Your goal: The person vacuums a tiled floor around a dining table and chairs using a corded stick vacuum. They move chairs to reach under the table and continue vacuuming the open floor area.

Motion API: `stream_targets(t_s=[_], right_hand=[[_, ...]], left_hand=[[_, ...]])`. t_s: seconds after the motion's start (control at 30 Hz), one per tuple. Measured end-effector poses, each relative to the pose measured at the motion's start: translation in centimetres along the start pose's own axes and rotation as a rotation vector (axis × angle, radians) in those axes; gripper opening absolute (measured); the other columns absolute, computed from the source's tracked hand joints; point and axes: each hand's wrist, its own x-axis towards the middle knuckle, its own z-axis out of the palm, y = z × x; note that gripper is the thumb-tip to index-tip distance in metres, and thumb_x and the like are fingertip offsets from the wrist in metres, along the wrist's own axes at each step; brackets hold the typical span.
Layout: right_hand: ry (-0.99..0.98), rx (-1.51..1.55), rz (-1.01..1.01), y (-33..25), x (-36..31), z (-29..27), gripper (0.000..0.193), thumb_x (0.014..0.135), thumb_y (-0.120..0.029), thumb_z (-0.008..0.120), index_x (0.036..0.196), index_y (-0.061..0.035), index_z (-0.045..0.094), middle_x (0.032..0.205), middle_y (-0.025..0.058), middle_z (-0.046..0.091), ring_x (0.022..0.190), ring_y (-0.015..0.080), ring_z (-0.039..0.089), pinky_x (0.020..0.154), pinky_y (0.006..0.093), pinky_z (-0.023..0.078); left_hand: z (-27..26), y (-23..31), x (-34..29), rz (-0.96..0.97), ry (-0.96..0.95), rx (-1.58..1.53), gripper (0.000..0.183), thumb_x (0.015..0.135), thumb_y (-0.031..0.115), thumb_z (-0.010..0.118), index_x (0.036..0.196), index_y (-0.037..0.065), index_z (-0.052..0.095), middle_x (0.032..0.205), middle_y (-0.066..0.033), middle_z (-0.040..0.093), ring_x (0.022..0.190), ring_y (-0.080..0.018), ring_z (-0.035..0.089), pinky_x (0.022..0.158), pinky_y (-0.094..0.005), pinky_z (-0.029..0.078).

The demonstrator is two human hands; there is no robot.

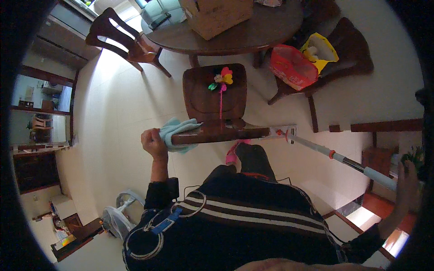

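My left hand (154, 143) is closed on a light blue cloth (177, 132), bunched over the left end of a dark wooden chair's back rail (217, 135). On that chair's seat (199, 99) lies a pink-stemmed toy flower (221, 86) with several coloured petals. Far to the right, my right hand (404, 187) is at the grey grip of a mop (332, 154) and appears closed around it; its fingers are dim and partly lost at the picture's dark rim. The mop's pole slants down to a flat head (285, 132) on the floor, right of the chair back.
A round dark table (226, 48) bearing a cardboard box (217, 18) stands ahead. Another chair (131, 47) is at the left. Red (294, 67) and yellow (322, 50) bags sit on a chair at the right. A pale round-framed object (118, 219) stands at the lower left.
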Motion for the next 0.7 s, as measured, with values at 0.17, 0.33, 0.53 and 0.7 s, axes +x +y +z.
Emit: stream_targets(t_s=[0.17,0.33,0.53,0.7], right_hand=[[0.012,-0.125,-0.206,2.1,1.9,2.0,0.043,0.098,-0.027,0.057,0.138,-0.0127,0.052,0.14,0.0105,0.053,0.127,0.0273,0.054,0.109,0.0379,0.041],[0.052,-0.317,-0.375,3.1,3.8,3.3,0.05,0.096,-0.019,0.059,0.145,-0.017,0.044,0.148,0.0108,0.045,0.131,0.026,0.051,0.111,0.0388,0.041],[-0.022,0.151,0.044,-0.7,1.7,0.0,0.047,0.096,-0.018,0.056,0.142,-0.0188,0.046,0.145,0.0084,0.048,0.125,0.0253,0.055,0.105,0.0392,0.047],[-0.113,-0.206,-0.109,-0.4,1.6,-0.6,0.046,0.101,-0.036,0.05,0.145,-0.025,0.044,0.149,0.0043,0.046,0.132,0.0227,0.05,0.112,0.0359,0.038]], left_hand=[[0.4,2.0,0.9,0.186,-0.04,0.055,0.027,0.092,0.017,0.054,0.068,0.005,0.062,0.071,-0.0087,0.061,0.072,-0.0267,0.056,0.068,-0.0391,0.044],[3.1,3.7,2.3,0.345,-0.047,0.093,0.025,0.09,0.014,0.055,0.067,0.007,0.064,0.067,-0.0085,0.061,0.066,-0.0288,0.056,0.064,-0.0409,0.044],[8.8,5.2,5.1,0.327,-0.006,0.126,0.024,0.088,0.022,0.061,0.072,0.007,0.067,0.071,-0.0108,0.065,0.071,-0.0326,0.06,0.066,-0.0444,0.048],[16.1,5.3,9.2,0.301,0.042,0.153,0.029,0.085,0.031,0.069,0.069,0.007,0.068,0.068,-0.0113,0.064,0.067,-0.0343,0.061,0.063,-0.0469,0.048]])
